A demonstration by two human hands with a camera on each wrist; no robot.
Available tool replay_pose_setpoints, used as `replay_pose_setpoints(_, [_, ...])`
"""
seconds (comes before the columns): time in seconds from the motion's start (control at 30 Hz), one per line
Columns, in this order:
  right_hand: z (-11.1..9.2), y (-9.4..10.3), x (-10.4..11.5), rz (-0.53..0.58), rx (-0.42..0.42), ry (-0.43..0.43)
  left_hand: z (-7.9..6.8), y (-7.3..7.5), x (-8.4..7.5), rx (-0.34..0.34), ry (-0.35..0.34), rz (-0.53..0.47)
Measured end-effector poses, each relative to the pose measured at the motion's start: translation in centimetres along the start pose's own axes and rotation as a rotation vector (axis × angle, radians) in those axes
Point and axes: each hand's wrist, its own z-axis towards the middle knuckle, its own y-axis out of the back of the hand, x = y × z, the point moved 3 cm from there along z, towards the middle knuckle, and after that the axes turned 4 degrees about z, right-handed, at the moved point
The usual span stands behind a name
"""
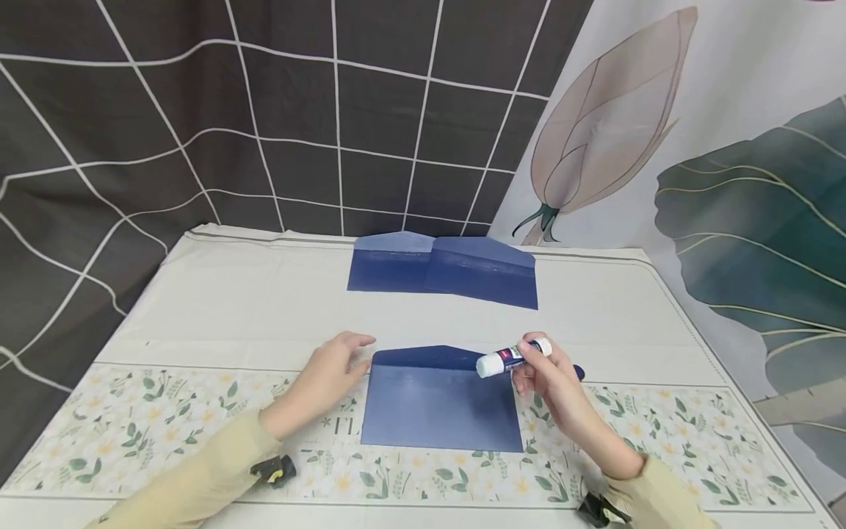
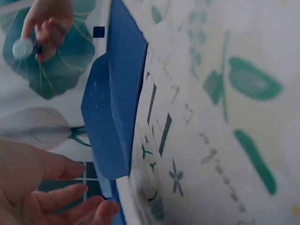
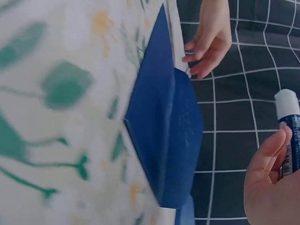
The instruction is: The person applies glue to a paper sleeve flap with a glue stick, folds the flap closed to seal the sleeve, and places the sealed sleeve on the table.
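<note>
A blue envelope (image 1: 441,408) lies with its flap (image 1: 429,358) raised at the far side, and wet-looking streaks show on the flap (image 3: 187,126). Above its right edge my right hand (image 1: 548,371) holds a glue stick (image 1: 510,358) between thumb and fingers, the pale end pointing left. In the right wrist view the glue stick (image 3: 290,126) stands nearly upright in the grip. My left hand (image 1: 330,375) hovers by the envelope's upper left corner, fingers loosely extended and holding nothing. A small dark blue cap (image 1: 579,372) sits on the table just behind the right hand.
Two overlapping blue envelopes (image 1: 390,270) with raised flaps lie at the table's back edge. A pale cloth (image 1: 231,294) with a floral band covers the table. Behind it hang a dark grid curtain (image 1: 277,110) and a leaf-printed curtain (image 1: 747,220).
</note>
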Motion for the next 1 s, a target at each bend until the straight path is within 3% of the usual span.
replay_pose_setpoints(0.13, [0.9,-0.3,0.5,-0.144,-0.036,-0.001,-1.6,0.0,-1.7,0.045,-0.239,0.158])
replay_pose_setpoints(0.23, [1.6,-0.8,0.7,-0.278,-0.027,0.044,-3.0,-0.6,-2.7,0.138,-0.415,0.229])
replay_pose_setpoints(0.3, [2.1,-1.5,0.9,-0.356,-0.006,0.081,-3.9,-1.1,-3.2,0.211,-0.485,0.262])
replay_pose_setpoints(0.43, [3.3,-3.5,1.2,-0.524,0.039,0.148,-5.1,-2.0,-3.7,0.331,-0.522,0.315])
replay_pose_setpoints(0.57, [4.3,-5.7,1.3,-0.745,0.087,0.231,-5.4,-2.7,-4.1,0.396,-0.538,0.382])
replay_pose_setpoints(0.67, [4.9,-7.3,0.9,-0.832,0.186,0.292,-5.4,-3.0,-4.3,0.415,-0.556,0.432])
replay_pose_setpoints(0.83, [6.2,-9.9,-0.4,-0.910,0.380,0.323,-5.4,-3.2,-4.2,0.422,-0.550,0.459])
replay_pose_setpoints(1.0, [7.0,-11.7,-1.8,-1.030,0.486,0.394,-5.4,-3.1,-4.3,0.411,-0.564,0.468])
